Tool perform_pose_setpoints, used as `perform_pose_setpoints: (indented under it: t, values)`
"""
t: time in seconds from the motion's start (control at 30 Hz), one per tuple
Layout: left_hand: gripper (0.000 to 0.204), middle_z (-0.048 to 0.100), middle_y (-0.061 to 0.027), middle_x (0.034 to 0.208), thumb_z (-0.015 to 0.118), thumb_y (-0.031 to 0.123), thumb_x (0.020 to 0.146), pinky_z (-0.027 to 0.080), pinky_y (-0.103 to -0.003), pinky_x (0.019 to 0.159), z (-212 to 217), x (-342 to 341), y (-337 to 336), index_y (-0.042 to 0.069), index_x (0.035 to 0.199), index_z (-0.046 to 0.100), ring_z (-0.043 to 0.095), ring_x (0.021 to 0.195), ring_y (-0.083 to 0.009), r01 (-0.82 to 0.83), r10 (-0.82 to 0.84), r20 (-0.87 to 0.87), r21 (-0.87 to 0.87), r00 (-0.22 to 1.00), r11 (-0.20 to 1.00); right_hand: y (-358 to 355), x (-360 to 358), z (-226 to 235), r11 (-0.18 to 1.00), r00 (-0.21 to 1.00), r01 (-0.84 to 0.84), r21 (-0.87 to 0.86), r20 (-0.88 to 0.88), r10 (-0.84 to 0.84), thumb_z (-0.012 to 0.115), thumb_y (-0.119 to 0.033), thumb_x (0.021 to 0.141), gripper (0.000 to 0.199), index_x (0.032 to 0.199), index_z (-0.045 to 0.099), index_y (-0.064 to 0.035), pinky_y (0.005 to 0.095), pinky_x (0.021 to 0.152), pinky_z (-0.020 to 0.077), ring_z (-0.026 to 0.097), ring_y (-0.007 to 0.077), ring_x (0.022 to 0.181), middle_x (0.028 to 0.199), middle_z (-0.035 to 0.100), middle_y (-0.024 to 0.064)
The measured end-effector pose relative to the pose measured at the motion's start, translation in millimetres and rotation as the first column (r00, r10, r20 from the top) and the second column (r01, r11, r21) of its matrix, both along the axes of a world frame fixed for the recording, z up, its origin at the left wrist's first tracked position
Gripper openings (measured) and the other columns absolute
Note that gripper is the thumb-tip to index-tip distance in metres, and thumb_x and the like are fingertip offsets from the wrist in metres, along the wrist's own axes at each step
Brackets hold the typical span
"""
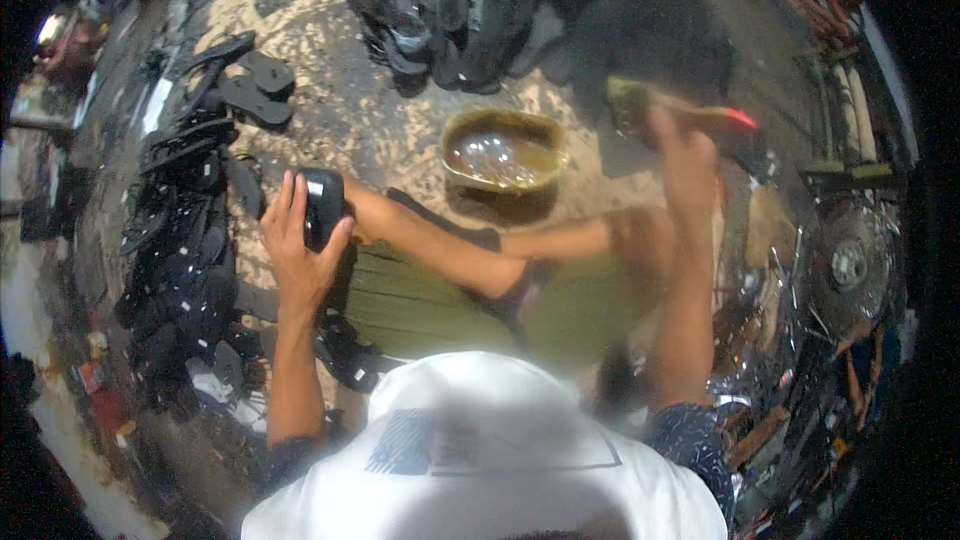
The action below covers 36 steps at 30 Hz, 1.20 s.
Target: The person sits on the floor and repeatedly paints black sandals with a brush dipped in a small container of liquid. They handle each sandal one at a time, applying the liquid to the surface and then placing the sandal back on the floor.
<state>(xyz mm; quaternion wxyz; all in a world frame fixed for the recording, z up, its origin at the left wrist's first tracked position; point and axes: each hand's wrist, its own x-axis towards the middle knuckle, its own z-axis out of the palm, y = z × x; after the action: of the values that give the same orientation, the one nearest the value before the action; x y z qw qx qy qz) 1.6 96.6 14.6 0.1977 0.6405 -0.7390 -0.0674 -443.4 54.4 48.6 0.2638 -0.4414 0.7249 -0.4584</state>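
Your left hand [302, 243] grips a rounded black piece [323, 212] toward the left edge of the tan floor [315, 105], beside your bare leg [440, 245]. Your right hand [688, 165], blurred, holds a red-tipped brush [714, 119]. Between them sits a yellowish bowl [475, 178] of shiny liquid. Black sandals [255, 98] heap along the floor's left edge; more dark footwear [497, 25] piles at its far edge.

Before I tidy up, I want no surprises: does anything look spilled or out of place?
The floor around the basin is blotched dark and tan, which looks odd, but I can't tell spilled liquid from old staining. The basin stands upright. Left of the left hand, black slippers lie in a jumbled heap.
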Motion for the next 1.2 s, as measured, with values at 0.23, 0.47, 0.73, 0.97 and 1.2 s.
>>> perform_pose_setpoints:
  t: [0.23,0.47,0.73,0.97,1.2]
  values:
    - [0.047,0.064,-0.0118,0.114,0.053,0.043,0.097,0.05,-0.032,0.091,7.7,-70.9,-7.4,0.005,0.124,0.057,0.063,0.102,-0.0217,0.248,0.247,-0.894,0.16,-0.375,0.955,18.0,176.3,25.4,0.91,0.735,-0.382,-0.163,0.543,0.406,0.066,-0.021,0.094,0.026,0.112,0.065,-0.0023,0.0317,0.087,0.0483,0.061,0.0161,0.094,0.102,0.067,0.007]
    - [0.058,0.061,-0.0118,0.122,0.044,0.055,0.098,0.046,-0.038,0.099,5.9,-117.6,5.0,0.006,0.129,0.054,0.058,0.112,-0.0242,0.351,0.312,-0.723,0.103,-0.616,0.931,10.3,196.3,-10.9,0.744,0.896,-0.406,-0.531,-0.07,0.439,0.069,-0.011,0.088,0.02,0.107,0.067,-0.0048,0.0361,0.091,0.0488,0.064,0.0265,0.1,0.104,0.067,0.011]
    - [0.068,0.061,-0.0159,0.122,0.038,0.061,0.097,0.051,-0.041,0.095,-14.7,-117.5,4.3,0.004,0.132,0.051,0.059,0.113,-0.028,0.541,0.441,-0.654,0.058,-0.614,0.839,15.5,173.2,-25.1,0.798,0.896,-0.397,-0.452,-0.005,0.443,0.07,-0.012,0.087,0.02,0.105,0.067,-0.0036,0.0363,0.089,0.0496,0.066,0.0267,0.098,0.103,0.068,0.0127]
    - [0.088,0.047,-0.0229,0.139,0.039,0.071,0.091,0.052,-0.042,0.094,-18.0,-106.4,78.3,0.003,0.146,0.033,0.058,0.115,-0.0312,0.521,0.585,-0.595,0.302,-0.551,0.798,-56.7,106.7,-117.4,0.817,0.755,-0.572,0.072,-0.343,0.558,0.072,-0.024,0.083,0.031,0.105,0.066,-0.0034,0.0468,0.077,0.05,0.065,0.0415,0.088,0.093,0.068,0.0226]
    - [0.074,0.058,-0.0146,0.127,0.046,0.063,0.093,0.057,-0.037,0.077,-34.4,-94.1,92.2,0.005,0.139,0.041,0.066,0.09,-0.0231,0.433,0.602,-0.753,0.464,-0.267,0.773,-43.5,81.0,-108.8,0.859,0.901,-0.368,-0.355,0.092,0.424,0.072,-0.01,0.084,0.021,0.105,0.069,-0.0055,0.0332,0.083,0.0517,0.067,0.025,0.088,0.096,0.07,0.0132]
